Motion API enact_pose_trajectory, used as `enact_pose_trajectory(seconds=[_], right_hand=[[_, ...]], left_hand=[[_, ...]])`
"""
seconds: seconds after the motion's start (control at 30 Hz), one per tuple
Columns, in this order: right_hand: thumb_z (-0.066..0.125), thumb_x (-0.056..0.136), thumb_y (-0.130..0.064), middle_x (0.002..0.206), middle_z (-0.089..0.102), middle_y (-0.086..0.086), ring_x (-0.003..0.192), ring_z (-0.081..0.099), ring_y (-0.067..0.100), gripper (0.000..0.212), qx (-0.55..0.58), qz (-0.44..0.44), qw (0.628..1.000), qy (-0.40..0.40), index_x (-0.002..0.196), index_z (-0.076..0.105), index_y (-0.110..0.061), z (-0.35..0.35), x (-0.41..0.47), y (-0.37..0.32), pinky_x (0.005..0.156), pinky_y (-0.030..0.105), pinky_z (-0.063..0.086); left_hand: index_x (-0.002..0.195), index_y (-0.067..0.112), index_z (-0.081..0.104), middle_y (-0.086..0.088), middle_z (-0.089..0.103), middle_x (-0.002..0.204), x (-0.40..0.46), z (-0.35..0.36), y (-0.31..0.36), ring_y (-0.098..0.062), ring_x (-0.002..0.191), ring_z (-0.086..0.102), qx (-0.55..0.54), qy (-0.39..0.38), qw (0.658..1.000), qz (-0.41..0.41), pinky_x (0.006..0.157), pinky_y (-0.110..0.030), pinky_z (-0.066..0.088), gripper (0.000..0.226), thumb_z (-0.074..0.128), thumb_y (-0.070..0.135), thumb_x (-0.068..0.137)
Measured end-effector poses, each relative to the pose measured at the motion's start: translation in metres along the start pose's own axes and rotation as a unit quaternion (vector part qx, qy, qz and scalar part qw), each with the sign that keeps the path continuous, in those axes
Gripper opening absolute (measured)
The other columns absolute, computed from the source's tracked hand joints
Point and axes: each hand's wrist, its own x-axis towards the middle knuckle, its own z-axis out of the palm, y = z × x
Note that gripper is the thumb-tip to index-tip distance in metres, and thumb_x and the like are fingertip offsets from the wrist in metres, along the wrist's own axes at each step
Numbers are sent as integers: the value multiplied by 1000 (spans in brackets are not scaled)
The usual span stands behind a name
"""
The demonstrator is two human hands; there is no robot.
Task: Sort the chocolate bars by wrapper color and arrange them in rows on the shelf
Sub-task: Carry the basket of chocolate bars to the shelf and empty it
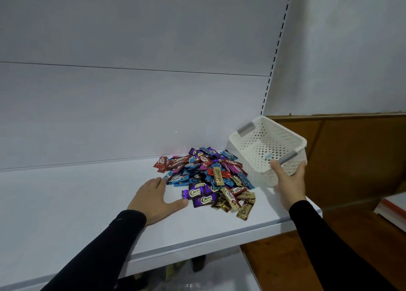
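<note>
While my right hand (289, 182) grips the white perforated plastic basket (267, 146), my left hand (156, 199) lies flat and relaxed beside the light, slippery foil-wrapped chocolate bars (208, 178); I'd pinch them by their crimped ends.

Dim, cool, even light with only soft shadows. Foil wrappers in the heap of chocolate bars (206, 176) catch small glints. Wide-angle distortion bends the slotted white shelf upright (278, 42); focus stays fairly sharp.

White metal back panel (131, 103) with one horizontal seam; slotted white upright (277, 48) at its right edge. Pale painted wall (351, 48) beyond, brown wood wainscot (351, 158) below. Brown wooden surface (285, 268) lower right. Light dim, bluish.
</note>
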Motion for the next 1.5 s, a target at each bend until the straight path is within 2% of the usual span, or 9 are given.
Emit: enact_pose_trajectory(seconds=[0.2,0.4,0.53,0.7,0.87,1.13,1.2,1.37,1.5], right_hand=[[51,95,-50,117,70,-6,106,65,16,43,37,63,997,-32,130,56,-25,3,15,6,90,36,53],[51,95,-37,110,72,-2,102,68,18,33,71,81,994,-33,123,56,-21,6,10,3,86,39,58],[53,89,-33,116,62,1,103,62,22,46,9,64,996,57,131,46,-17,8,9,-3,81,44,59],[38,80,-49,106,64,14,93,63,30,51,-110,29,987,114,101,58,-8,6,-1,-2,78,50,59],[37,90,-40,107,62,16,93,62,34,44,-114,35,979,163,111,53,-4,0,-1,-2,77,48,60],[49,90,-57,129,54,11,109,57,28,74,-122,36,985,116,146,29,-14,0,0,-7,84,38,55],[59,86,-60,143,41,13,123,49,30,80,-133,19,985,108,146,26,-17,-7,-5,-2,94,43,51],[75,64,-69,162,-14,4,149,7,34,128,-259,-86,962,13,152,-12,-38,-17,-7,3,118,52,23],[79,65,-63,160,-20,5,147,12,40,115,-314,-109,943,-3,153,10,-39,-15,3,6,118,47,23]], left_hand=[[155,11,28,-6,30,161,-1,-3,3,-21,146,28,-2,1,1000,-1,119,-34,24,150,0,108,43],[153,13,32,-5,36,157,-4,-5,4,-20,143,32,-4,4,1000,2,116,-33,27,147,2,108,44],[154,13,29,-5,31,161,-6,-7,6,-20,146,28,-7,-3,1000,-2,119,-33,23,154,-4,108,38],[157,12,26,-7,26,164,-5,-7,5,-21,149,24,-3,-9,1000,-10,121,-35,21,155,-4,108,39],[152,13,33,-6,35,158,-10,-11,10,-20,143,32,-3,0,1000,1,116,-32,25,155,-6,107,36],[152,14,33,-5,34,159,-8,-10,9,-20,144,31,-5,2,1000,0,117,-33,25,155,-8,108,36],[151,14,35,-5,37,157,-9,-12,10,-19,142,33,-4,4,1000,3,116,-32,26,156,-10,107,34],[152,14,34,-4,38,156,-9,-12,11,-19,140,34,-2,5,1000,3,115,-32,27,155,-10,107,35],[151,14,35,-4,38,155,-9,-11,11,-19,140,35,1,9,1000,4,114,-31,27,153,-9,107,37]])
